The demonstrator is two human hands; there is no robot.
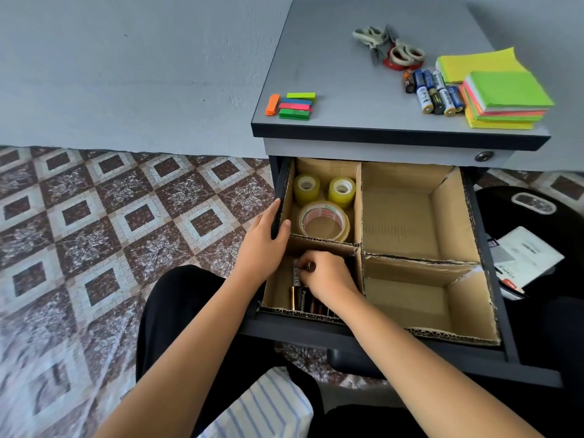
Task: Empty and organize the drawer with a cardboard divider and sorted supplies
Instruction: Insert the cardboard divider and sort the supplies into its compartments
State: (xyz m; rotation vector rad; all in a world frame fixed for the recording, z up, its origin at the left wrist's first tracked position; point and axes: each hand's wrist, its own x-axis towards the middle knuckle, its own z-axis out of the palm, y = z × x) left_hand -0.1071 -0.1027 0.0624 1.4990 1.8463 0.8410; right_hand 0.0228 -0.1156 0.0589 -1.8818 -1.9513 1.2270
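The open drawer (493, 279) holds a cardboard divider (358, 216) with four compartments. Three tape rolls (324, 221) lie in the far left compartment. In the near left compartment several batteries (303, 300) lie side by side. My right hand (328, 278) reaches into that compartment and pinches a battery (296, 271) between its fingers. My left hand (264, 240) grips the drawer's left edge, thumb inside over the cardboard. Both right compartments hold nothing. More batteries (434, 91) lie on the cabinet top (347, 77).
On the cabinet top lie scissors (390, 47) over a red tape ring, sticky-note pads (502, 93) at the right and coloured page flags (292, 105) at the front left. A black bin (534, 216) with papers stands right of the drawer. Patterned floor tiles lie to the left.
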